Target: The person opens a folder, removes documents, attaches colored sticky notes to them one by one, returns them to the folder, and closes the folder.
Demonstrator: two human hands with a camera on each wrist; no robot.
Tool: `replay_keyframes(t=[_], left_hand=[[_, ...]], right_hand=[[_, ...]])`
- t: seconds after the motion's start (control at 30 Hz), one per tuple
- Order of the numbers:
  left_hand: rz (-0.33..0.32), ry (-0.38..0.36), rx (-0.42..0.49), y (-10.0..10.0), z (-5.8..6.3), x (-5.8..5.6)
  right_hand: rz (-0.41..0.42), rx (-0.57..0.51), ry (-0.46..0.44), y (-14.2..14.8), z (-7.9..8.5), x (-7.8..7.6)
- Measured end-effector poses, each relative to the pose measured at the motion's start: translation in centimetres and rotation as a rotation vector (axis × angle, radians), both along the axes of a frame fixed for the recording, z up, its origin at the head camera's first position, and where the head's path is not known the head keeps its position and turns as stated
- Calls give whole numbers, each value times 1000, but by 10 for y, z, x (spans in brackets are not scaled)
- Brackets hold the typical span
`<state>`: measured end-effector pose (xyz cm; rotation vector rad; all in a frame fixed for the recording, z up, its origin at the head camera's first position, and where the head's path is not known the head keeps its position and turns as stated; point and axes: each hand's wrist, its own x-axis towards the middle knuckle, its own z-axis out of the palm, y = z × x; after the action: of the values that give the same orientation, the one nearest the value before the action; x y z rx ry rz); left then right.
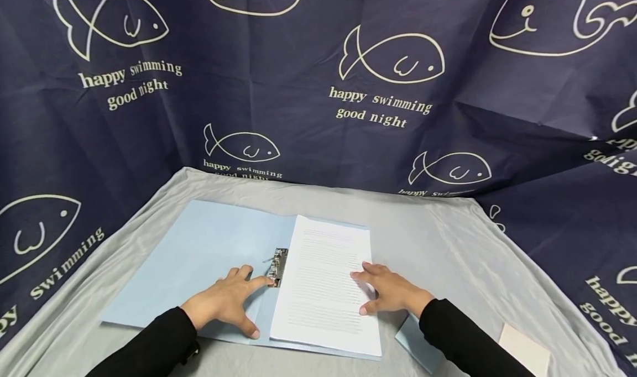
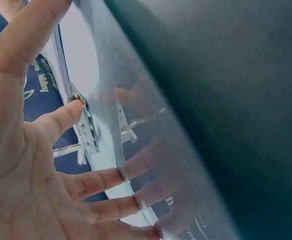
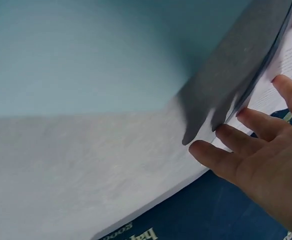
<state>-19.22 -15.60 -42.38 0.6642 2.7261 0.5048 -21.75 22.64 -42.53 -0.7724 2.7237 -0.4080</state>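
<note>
A light blue file folder [image 1: 199, 255] lies spread flat on the cloth. Near its fold is a metal lever clip [image 1: 281, 266], its lever raised. On the folder's right half rests a stack of printed white paper [image 1: 318, 288], its left edge beside the clip. My left hand [image 1: 224, 300] spreads its fingers over the folder, the index fingertip at the clip [image 2: 88, 130]. In the left wrist view, other fingertips touch the folder's glossy inner cover. At the paper's right edge is my right hand [image 1: 390, 289], fingers apart, fingertips on or just above the sheets; contact is unclear.
A small blue flat item [image 1: 418, 344] lies under the right forearm, partly hidden. Further right is a pale rectangular item [image 1: 525, 350]. Light grey cloth [image 1: 423, 233] covers the table, and a dark blue fish-print curtain [image 1: 298, 89] hangs behind it.
</note>
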Motion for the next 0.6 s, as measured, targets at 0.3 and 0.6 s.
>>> replay_keyframes(t=[0.3, 0.6], left_hand=[[-11, 2, 15, -7, 1, -4], [-15, 30, -36, -6, 2, 1]], right_hand=[[-29, -26, -43, 14, 1, 0], [-68, -26, -39, 13, 3, 3]])
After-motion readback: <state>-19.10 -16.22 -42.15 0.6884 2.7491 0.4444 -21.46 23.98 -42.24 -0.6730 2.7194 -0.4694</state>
